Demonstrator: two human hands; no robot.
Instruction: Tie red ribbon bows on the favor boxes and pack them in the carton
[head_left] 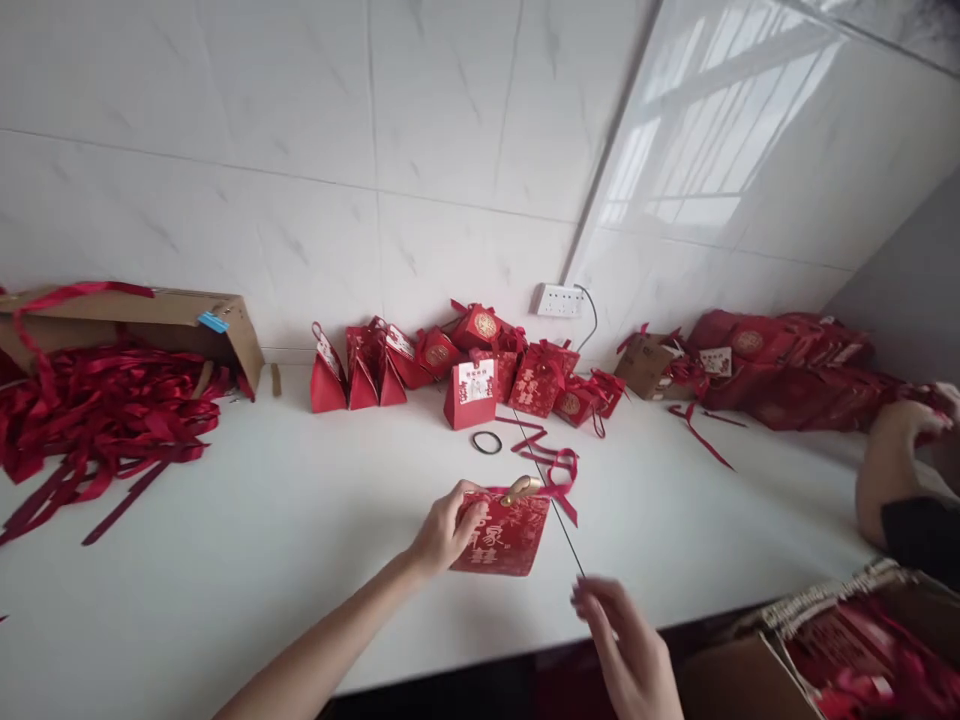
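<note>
Marbled tile wall [262,200] rises behind your white table [300,620], with a co-worker's forearm [877,470] at the far right beside a pile of red packages [780,370]. A heap of red ribbons [135,420] spills from a cardboard box on the left, and small red boxes [472,410] stand near the wall. In front of you, near the table's front edge, is the printed red box [517,545]; your left hand [444,530] is closed on its left side, thumb across the face. Your right hand [626,645], off the box, has thumb and fingers drawn together, seemingly pinching the lower end of a thin dark strand [568,541]; blur hides the exact grip, and you cannot tell if it is stiff. A loose red ribbon [564,470] trails behind the box's top right corner, near a gold-coloured piece [521,488] on the top edge. The strand crosses that ribbon, so a sideways pull could snag or twist it. Squeezing hard with your left hand might crease the card; a loose hold might let the box swivel. A black ring [487,442] lies beyond.
</note>
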